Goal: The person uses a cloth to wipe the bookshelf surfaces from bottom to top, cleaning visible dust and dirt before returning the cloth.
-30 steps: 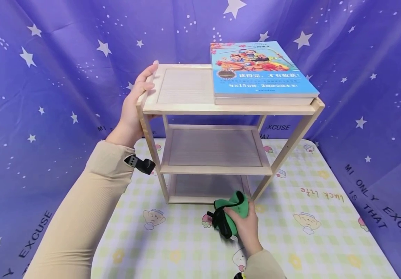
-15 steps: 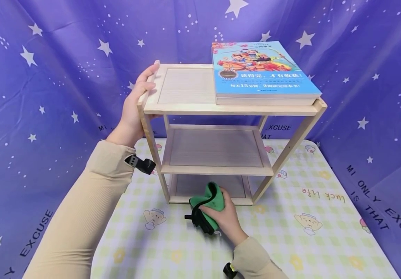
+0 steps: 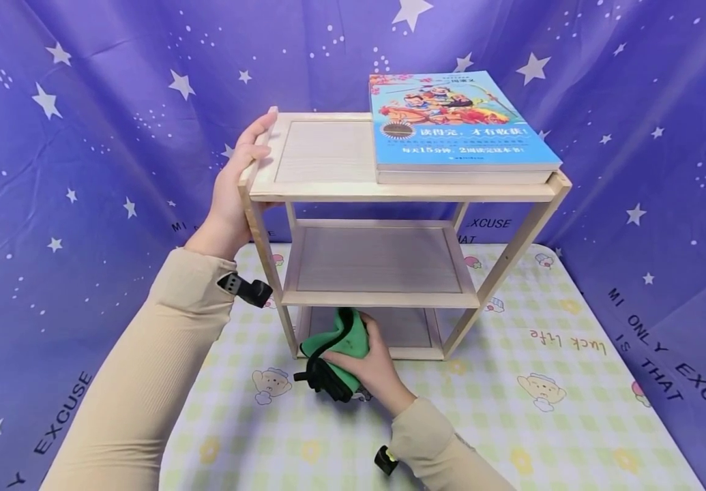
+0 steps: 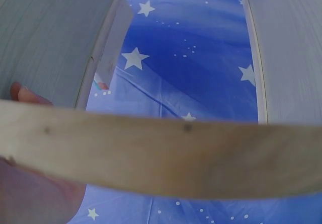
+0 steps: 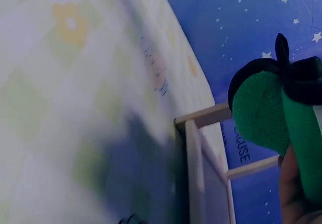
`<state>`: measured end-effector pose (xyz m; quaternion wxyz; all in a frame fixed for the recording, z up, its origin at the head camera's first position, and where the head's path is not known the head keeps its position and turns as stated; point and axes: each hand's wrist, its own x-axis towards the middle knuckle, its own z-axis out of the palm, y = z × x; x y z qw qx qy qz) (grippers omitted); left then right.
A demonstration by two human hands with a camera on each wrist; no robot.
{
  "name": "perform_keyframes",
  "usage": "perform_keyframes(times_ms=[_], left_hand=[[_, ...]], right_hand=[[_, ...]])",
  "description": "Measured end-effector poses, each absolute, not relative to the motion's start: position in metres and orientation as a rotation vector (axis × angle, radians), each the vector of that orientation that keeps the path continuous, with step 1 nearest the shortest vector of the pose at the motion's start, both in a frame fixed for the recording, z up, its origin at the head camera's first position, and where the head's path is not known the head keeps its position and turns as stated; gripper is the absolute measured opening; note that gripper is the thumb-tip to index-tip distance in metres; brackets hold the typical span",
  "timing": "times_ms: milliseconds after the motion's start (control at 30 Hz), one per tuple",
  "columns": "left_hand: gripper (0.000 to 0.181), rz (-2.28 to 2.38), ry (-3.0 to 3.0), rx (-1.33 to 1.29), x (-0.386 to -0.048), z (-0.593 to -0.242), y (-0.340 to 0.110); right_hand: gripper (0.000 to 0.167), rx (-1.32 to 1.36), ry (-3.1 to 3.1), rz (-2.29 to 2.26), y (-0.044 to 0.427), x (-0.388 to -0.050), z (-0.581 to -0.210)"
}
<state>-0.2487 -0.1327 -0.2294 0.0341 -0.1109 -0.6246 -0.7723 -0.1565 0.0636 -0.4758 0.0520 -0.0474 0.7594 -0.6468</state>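
In the head view my left hand [image 3: 230, 193] grips the upper left edge of a three-tier wooden shelf [image 3: 327, 155], its fingers over the top board. The left wrist view catches part of that hand [image 4: 37, 196] behind a blurred wooden post [image 4: 166, 151]. My right hand [image 3: 379, 372] holds a bunched green cloth with black edging [image 3: 355, 339] at the front of the bottom tier, left of its middle. In the right wrist view the cloth [image 5: 259, 110] has a black loop sticking out, and only a little of the hand shows.
A thick blue book [image 3: 463, 129] lies on the right half of the top board. The shelf stands on a table with a checked cloth [image 3: 488, 423]. A purple star-printed curtain [image 3: 107, 136] surrounds the table at the back and sides.
My right hand has moved left with the green cloth, from the right end of the bottom tier's front to left of its middle. The left hand stays on the shelf.
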Motion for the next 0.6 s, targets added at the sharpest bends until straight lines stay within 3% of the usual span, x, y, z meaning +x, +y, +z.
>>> perform_keyframes(times_ms=[600], left_hand=[[0.058, -2.377, -1.916, -0.332, -0.25, -0.231, -0.132]], right_hand=[[0.068, -0.207, 2.071, -2.047, 0.025, -0.169, -0.446]])
